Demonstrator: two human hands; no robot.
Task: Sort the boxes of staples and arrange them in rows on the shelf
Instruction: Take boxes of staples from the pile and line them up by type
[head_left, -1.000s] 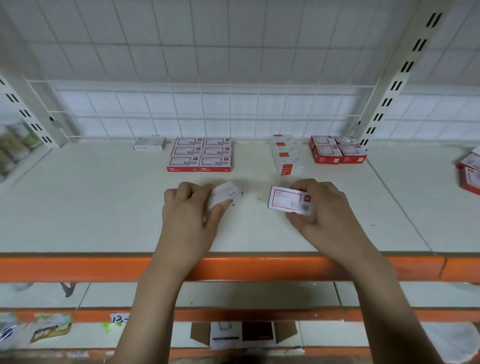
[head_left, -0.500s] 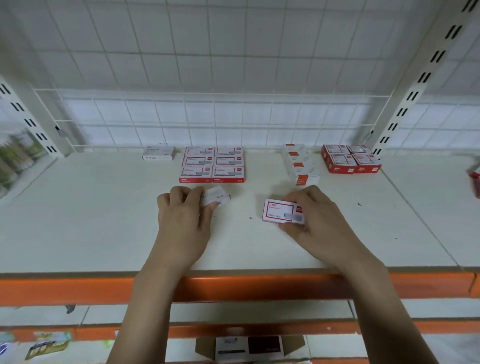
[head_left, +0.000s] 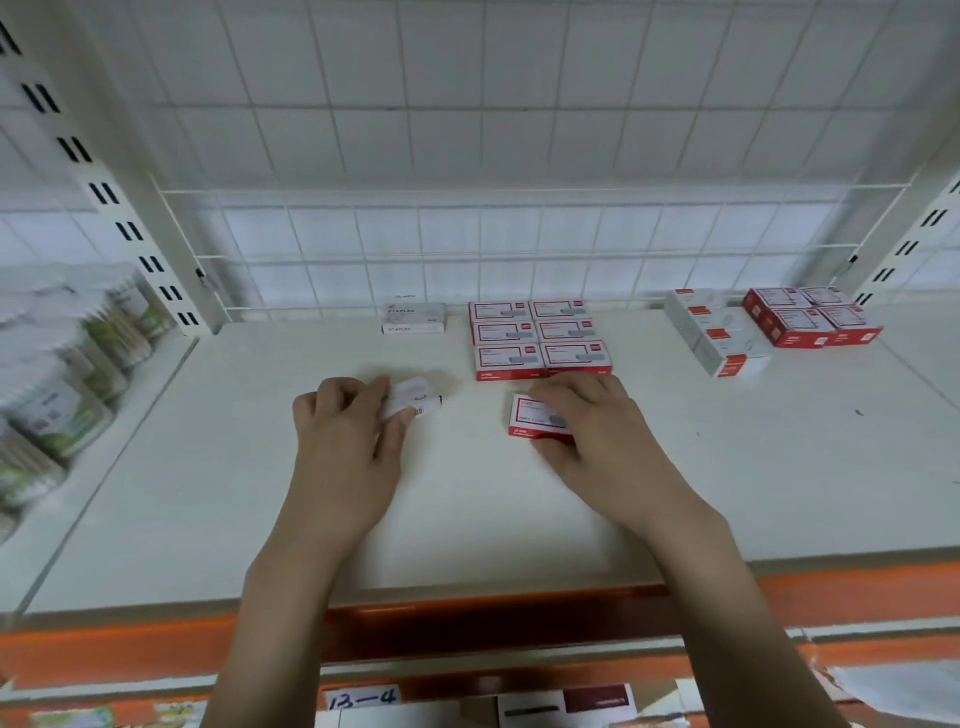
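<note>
- Our left hand (head_left: 347, 439) pinches a white box (head_left: 413, 397) between thumb and curled fingers, low over the shelf (head_left: 218, 467); a barcode shows on its near end, the other print too blurred to read.
- Our right hand (head_left: 597, 431) grips a red-and-white box (head_left: 535, 418) with fingers curled over its far side, the box resting on the shelf just in front of the red-and-white block.
- That block (head_left: 540, 338) lies in two columns of three boxes, edges touching, labels illegible.
- To its left, well apart from the hands, a white stack (head_left: 414, 318) reads "STAPLES" on top and front.
- At the right, a row of white boxes with red tabs (head_left: 714, 330) sits just beside a group of red boxes (head_left: 810, 317).
- Below, on the orange rail (head_left: 104, 654), a handwritten tag (head_left: 362, 698) reads "13-4".
- At the far left stand blurred green-labelled tubs (head_left: 57, 364).
</note>
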